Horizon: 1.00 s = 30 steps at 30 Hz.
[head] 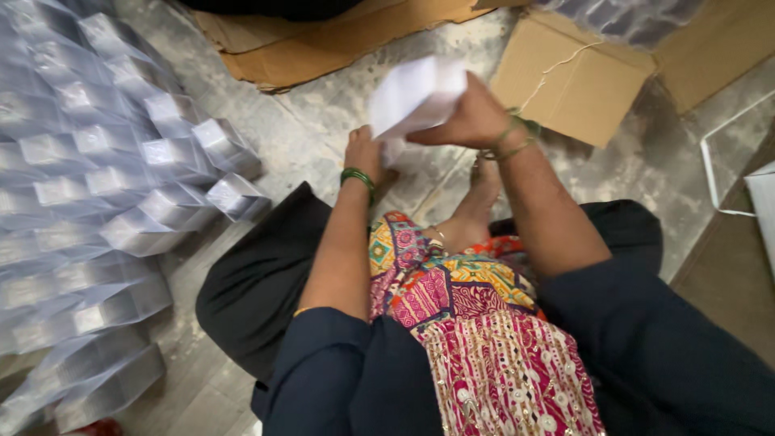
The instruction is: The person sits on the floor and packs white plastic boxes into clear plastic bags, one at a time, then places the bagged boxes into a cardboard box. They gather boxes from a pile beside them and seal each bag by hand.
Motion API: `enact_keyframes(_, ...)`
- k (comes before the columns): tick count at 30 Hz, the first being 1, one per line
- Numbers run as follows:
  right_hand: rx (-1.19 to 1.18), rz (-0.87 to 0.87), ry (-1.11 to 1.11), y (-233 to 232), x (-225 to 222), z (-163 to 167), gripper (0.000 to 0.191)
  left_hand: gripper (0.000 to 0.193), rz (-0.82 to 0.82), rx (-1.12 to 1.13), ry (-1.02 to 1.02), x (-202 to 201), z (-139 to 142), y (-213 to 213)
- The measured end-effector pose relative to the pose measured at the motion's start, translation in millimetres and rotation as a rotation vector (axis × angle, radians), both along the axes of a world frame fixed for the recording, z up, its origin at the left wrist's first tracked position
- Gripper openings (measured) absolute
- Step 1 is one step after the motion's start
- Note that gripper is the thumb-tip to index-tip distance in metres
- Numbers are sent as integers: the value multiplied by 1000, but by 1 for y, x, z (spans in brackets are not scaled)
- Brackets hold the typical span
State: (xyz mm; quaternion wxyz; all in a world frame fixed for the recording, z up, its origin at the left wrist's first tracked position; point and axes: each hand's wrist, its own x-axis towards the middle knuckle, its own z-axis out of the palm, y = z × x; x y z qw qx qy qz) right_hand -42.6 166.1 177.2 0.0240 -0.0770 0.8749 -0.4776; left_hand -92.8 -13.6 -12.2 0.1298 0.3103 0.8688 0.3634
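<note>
Nearest the camera, at six o'clock, lies the person's lap: a bright patterned cloth [476, 323] in pink, yellow and orange with small beads, and dark blue sleeves [646, 339] on either side of it. From these sleeves both bare forearms reach toward twelve o'clock. Right hand [468, 117], with thin green bangles at the wrist, is closed around the lower edge of a small white box [416, 95], which is blurred and held up off the floor just above the middle of the view, tilted with one corner toward eleven o'clock. Left hand [365, 152], wearing a green bangle, sits just below and to the nine o'clock side of the box; its fingers are curled at the box's lower corner, though the blur makes it hard to tell whether they truly grip it. Both hands are close together, nearly touching. A bare foot [484, 182] shows between the forearms on the grey stone floor [323, 121]. Toward nine o'clock a large heap of clear folded plastic boxes [105, 178] spreads across the floor. At one o'clock sits a brown cardboard box [565, 81], and flat cardboard [323, 40] lies at twelve o'clock
</note>
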Motion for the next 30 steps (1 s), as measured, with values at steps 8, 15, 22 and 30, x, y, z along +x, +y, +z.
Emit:
enact_keyframes(8, -22, -158, -125, 11, 27, -78, 76, 64, 43, -104, -15, 4, -7, -4)
enact_keyframes(15, -31, -88, -65, 14, 24, -101, 86, 108, 111, -425, -90, 12, 25, -15)
enact_keyframes(22, 180, -172, -188, 2, 61, -138, 89, 101, 96, -62, 130, 44, 134, -94)
enact_keyframes(30, -106, -186, -184, 29, 63, -182, 57, 59, 909, 9, 251, 192, 163, -320)
